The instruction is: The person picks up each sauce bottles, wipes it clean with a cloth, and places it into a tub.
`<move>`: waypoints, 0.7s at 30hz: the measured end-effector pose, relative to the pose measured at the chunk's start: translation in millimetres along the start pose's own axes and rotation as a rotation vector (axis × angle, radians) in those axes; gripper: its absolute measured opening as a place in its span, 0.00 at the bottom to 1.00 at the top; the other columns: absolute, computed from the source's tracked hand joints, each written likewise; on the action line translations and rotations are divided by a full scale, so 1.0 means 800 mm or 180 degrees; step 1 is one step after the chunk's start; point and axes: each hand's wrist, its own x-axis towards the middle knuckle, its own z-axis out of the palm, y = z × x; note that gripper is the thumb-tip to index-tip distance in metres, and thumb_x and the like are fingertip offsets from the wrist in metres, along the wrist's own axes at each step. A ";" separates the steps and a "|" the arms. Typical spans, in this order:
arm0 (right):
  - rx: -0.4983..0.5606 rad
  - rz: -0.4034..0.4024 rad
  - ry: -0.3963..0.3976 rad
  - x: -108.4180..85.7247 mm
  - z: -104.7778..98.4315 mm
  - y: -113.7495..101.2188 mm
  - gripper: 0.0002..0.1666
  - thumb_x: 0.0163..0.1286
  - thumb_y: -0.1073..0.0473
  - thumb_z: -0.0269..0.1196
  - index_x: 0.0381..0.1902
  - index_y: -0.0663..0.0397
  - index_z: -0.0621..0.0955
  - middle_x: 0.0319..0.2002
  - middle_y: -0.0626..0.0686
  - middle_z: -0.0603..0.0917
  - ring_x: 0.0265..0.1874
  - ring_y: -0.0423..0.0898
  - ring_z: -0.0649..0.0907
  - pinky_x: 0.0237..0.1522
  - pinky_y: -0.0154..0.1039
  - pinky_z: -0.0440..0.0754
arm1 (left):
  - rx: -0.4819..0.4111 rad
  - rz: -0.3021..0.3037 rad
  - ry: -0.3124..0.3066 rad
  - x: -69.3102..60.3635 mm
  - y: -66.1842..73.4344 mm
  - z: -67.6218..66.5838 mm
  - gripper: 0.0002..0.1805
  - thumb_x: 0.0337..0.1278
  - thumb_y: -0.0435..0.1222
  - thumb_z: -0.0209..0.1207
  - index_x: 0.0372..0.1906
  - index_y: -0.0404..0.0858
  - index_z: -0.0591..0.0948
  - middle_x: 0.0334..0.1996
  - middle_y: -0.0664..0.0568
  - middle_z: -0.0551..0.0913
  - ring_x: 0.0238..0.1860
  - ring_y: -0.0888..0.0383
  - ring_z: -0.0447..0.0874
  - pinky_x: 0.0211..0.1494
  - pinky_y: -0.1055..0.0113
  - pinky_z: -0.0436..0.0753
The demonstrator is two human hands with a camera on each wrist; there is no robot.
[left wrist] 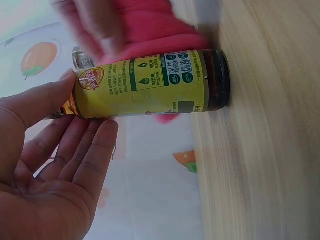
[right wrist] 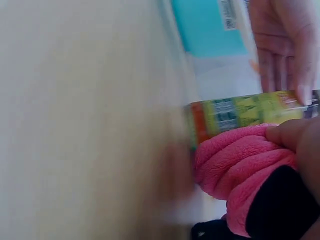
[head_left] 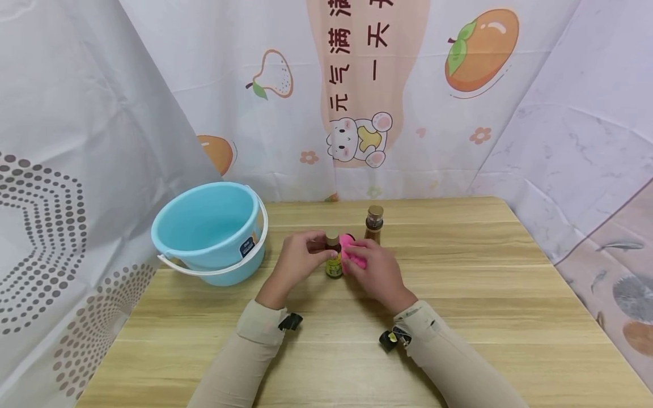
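While upright, bottle (head_left: 334, 267) in left hand (head_left: 296, 259).

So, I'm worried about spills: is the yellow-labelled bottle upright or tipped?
Upright: the bottle stands on its base on the table, cap uppermost.

A light-blue plastic bucket (head_left: 216, 259) with a white handle (head_left: 264, 222) and a dark label (head_left: 247, 247) stands upright at the left of the wood-grain table (head_left: 474, 272). A gold-capped bottle (head_left: 374, 221) stands near the far edge. The white curtain (head_left: 285, 130) behind bears orange fruit (head_left: 484, 51), Chinese characters (head_left: 339, 42) and a cartoon animal (head_left: 352, 139).
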 end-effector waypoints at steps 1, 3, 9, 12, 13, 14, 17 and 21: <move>-0.0017 0.0045 -0.0052 -0.001 0.001 0.001 0.18 0.68 0.48 0.72 0.54 0.46 0.90 0.56 0.50 0.86 0.49 0.50 0.88 0.44 0.47 0.87 | -0.0001 -0.0009 0.0001 0.000 0.000 0.000 0.15 0.54 0.39 0.77 0.45 0.42 0.88 0.43 0.51 0.91 0.46 0.55 0.92 0.50 0.60 0.90; -0.0018 0.0107 -0.0118 -0.002 0.004 0.002 0.19 0.68 0.48 0.72 0.54 0.46 0.90 0.56 0.50 0.86 0.49 0.51 0.88 0.46 0.48 0.87 | 0.0000 -0.0033 -0.0004 -0.001 -0.001 -0.001 0.15 0.54 0.39 0.77 0.46 0.42 0.88 0.44 0.51 0.91 0.47 0.54 0.92 0.51 0.60 0.90; -0.0022 0.0114 -0.0107 -0.002 0.005 0.004 0.19 0.67 0.48 0.73 0.54 0.47 0.90 0.56 0.50 0.86 0.51 0.51 0.88 0.47 0.50 0.87 | -0.0022 -0.0049 -0.0040 0.000 0.000 -0.001 0.17 0.56 0.39 0.76 0.49 0.40 0.88 0.46 0.49 0.91 0.49 0.53 0.92 0.52 0.60 0.90; -0.0049 0.0134 -0.0151 -0.001 0.005 0.004 0.19 0.67 0.48 0.73 0.54 0.46 0.90 0.56 0.50 0.86 0.51 0.52 0.88 0.48 0.50 0.87 | -0.0026 -0.0068 -0.0045 0.000 0.000 -0.001 0.17 0.56 0.38 0.75 0.50 0.40 0.87 0.46 0.49 0.91 0.50 0.52 0.91 0.52 0.59 0.89; -0.0056 0.0145 -0.0171 -0.001 0.005 0.005 0.19 0.68 0.48 0.73 0.54 0.46 0.90 0.57 0.50 0.86 0.52 0.52 0.88 0.48 0.51 0.87 | -0.0026 -0.0076 -0.0049 0.000 0.000 -0.001 0.17 0.57 0.38 0.75 0.50 0.40 0.87 0.47 0.49 0.91 0.50 0.52 0.91 0.53 0.59 0.89; -0.0065 0.0159 -0.0189 -0.001 0.005 0.005 0.19 0.68 0.47 0.72 0.54 0.45 0.90 0.57 0.50 0.86 0.52 0.52 0.88 0.48 0.51 0.87 | -0.0025 -0.0084 -0.0056 0.000 0.000 -0.001 0.17 0.57 0.38 0.75 0.50 0.40 0.87 0.47 0.49 0.91 0.51 0.52 0.91 0.53 0.58 0.89; -0.0077 0.0188 -0.0225 -0.001 0.005 0.005 0.20 0.67 0.47 0.73 0.55 0.46 0.89 0.57 0.50 0.86 0.53 0.53 0.87 0.49 0.51 0.87 | -0.0021 -0.0089 -0.0094 0.000 0.000 0.000 0.16 0.58 0.38 0.75 0.50 0.40 0.87 0.48 0.49 0.91 0.51 0.51 0.91 0.53 0.58 0.89; -0.0090 0.0208 -0.0264 -0.002 0.004 0.006 0.21 0.67 0.47 0.73 0.55 0.47 0.89 0.57 0.51 0.86 0.54 0.54 0.87 0.51 0.53 0.86 | 0.0013 -0.0102 -0.0115 -0.001 0.001 0.000 0.17 0.59 0.38 0.74 0.52 0.40 0.87 0.48 0.49 0.90 0.52 0.51 0.91 0.54 0.58 0.89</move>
